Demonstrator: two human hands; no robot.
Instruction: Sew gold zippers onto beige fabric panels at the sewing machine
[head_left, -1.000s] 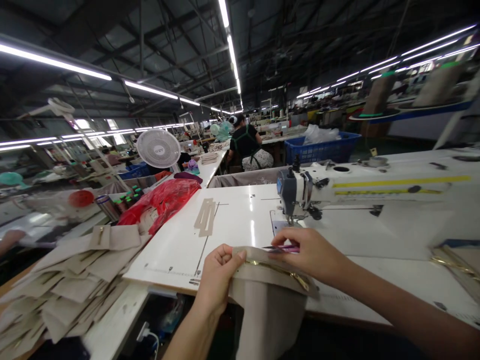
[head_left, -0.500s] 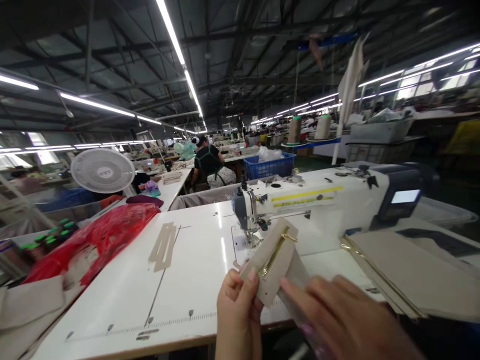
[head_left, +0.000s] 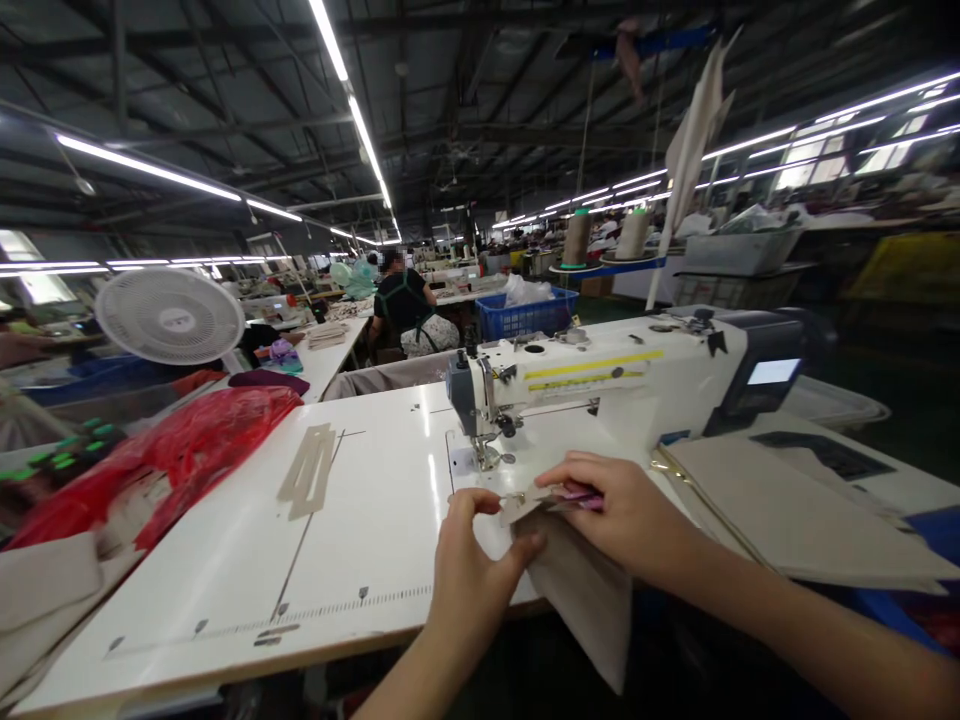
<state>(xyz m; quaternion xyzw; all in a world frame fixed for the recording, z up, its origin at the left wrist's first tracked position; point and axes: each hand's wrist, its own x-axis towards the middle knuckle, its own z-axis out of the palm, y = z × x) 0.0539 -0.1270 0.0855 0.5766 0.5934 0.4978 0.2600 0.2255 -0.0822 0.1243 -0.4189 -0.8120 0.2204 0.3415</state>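
Gripping beige fabric piece point(head_left: 585, 590) with left hand point(head_left: 469, 575) and right hand point(head_left: 630, 515). At glossy white worktop point(head_left: 225, 590) edge, in strip-lit factory hall.

Bright ceiling tube lights point(head_left: 352, 95); glare on table point(head_left: 375, 500); warped, blurred edges

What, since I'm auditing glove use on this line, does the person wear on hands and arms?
Nothing that shows. The left hand and right hand are bare: no gloves, rings or finger guards. The left forearm and right forearm are bare too, with no sleeve, watch or bracelet in view.
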